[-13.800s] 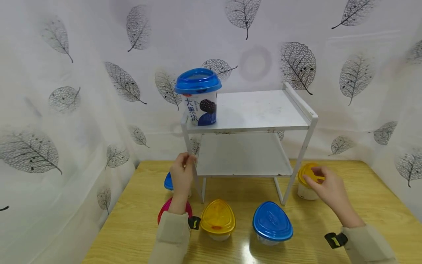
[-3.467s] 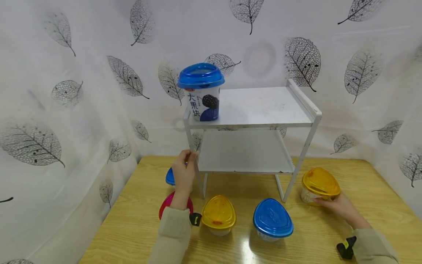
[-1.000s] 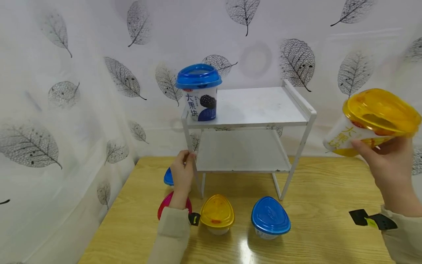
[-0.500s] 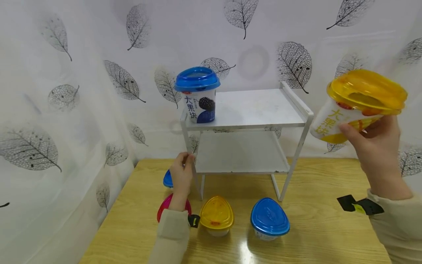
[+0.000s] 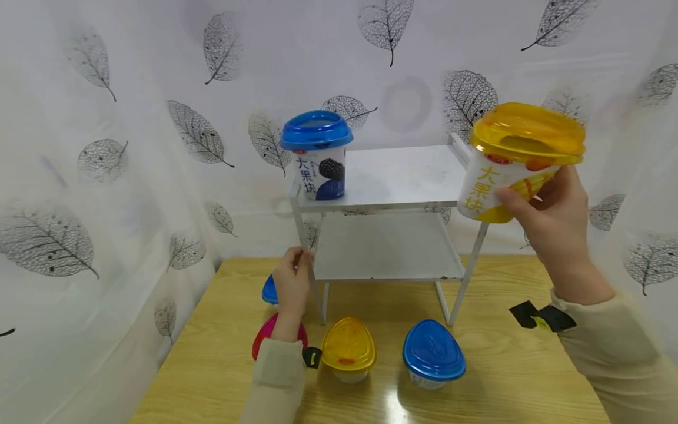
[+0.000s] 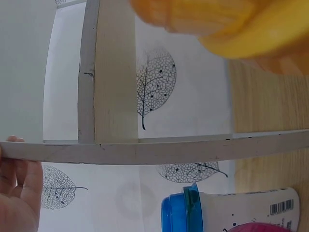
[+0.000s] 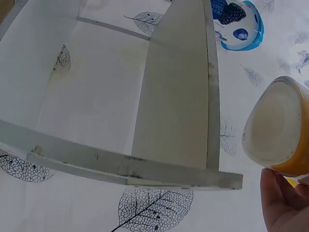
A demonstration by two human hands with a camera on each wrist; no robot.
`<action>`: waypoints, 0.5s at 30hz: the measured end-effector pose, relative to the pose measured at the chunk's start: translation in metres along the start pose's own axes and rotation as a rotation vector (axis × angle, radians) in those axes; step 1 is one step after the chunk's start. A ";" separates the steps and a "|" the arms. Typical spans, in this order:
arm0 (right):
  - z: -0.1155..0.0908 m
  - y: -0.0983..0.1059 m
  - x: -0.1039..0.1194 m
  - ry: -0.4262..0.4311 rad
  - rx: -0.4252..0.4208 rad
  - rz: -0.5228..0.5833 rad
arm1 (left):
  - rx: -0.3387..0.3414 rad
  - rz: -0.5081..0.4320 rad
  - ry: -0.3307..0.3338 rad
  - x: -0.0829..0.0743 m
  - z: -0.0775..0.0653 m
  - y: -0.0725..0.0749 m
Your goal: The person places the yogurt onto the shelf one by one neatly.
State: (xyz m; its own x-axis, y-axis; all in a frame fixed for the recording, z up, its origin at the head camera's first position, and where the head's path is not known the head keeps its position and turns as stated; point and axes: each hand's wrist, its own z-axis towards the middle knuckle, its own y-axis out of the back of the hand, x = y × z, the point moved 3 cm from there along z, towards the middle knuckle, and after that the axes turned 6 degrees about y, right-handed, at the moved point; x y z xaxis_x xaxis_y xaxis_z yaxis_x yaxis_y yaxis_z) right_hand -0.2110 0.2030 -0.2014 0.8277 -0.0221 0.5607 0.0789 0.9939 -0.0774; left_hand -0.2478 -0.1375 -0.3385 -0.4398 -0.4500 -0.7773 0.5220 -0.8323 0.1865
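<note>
My right hand (image 5: pixel 561 229) holds a yogurt cup with a yellow lid (image 5: pixel 521 165), slightly tilted, in the air at the top right end of a white two-tier shelf rack (image 5: pixel 392 176). From below, the right wrist view shows the cup's pale base (image 7: pixel 271 126) beside the rack's upper end, with the right fingers (image 7: pixel 277 200) under it. My left hand (image 5: pixel 290 285) grips the rack's left front post; in the left wrist view its fingers (image 6: pixel 29 183) wrap that post (image 6: pixel 125 153). A blue-lidded yogurt cup (image 5: pixel 318 156) stands upright at the top shelf's left end.
On the wooden table (image 5: pixel 503 365) stand a yellow-lidded cup (image 5: pixel 348 347) and a blue-lidded cup (image 5: pixel 434 353) before the rack. A pink-lidded cup (image 5: pixel 265 337) and another blue-lidded cup (image 5: pixel 269 290) are partly behind my left arm. The lower shelf (image 5: pixel 386 247) is bare.
My right hand has taken the yellow-lidded cup from the table right of the rack, raised it, then carried it left to the top shelf's right end, more upright. My left hand stays on the post.
</note>
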 end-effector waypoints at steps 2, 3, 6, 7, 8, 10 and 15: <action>0.002 -0.007 -0.001 -0.013 0.028 -0.072 | -0.004 0.003 -0.009 0.000 0.000 0.000; 0.004 -0.011 -0.002 -0.018 0.038 -0.092 | -0.004 0.004 -0.014 0.001 0.000 0.000; 0.007 -0.023 -0.004 -0.024 0.077 -0.217 | -0.001 0.005 -0.020 0.002 -0.001 0.000; 0.008 -0.027 -0.005 -0.029 0.087 -0.243 | 0.000 0.006 -0.024 0.002 -0.001 0.000; 0.009 -0.032 -0.006 -0.036 0.099 -0.268 | 0.001 0.007 -0.026 0.002 0.000 0.000; 0.010 -0.039 -0.009 -0.052 0.123 -0.338 | 0.001 0.008 -0.029 0.002 0.000 0.000; 0.016 -0.054 -0.018 -0.102 0.153 -0.400 | 0.001 0.010 -0.009 0.003 0.001 0.000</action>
State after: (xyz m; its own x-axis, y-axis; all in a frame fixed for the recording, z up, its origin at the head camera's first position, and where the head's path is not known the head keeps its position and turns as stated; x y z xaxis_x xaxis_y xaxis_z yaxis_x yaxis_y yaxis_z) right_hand -0.2395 0.1511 -0.1940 0.6889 -0.4053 0.6009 0.2922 0.9140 0.2815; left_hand -0.2497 -0.1389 -0.3407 -0.4414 -0.4611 -0.7698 0.5253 -0.8283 0.1949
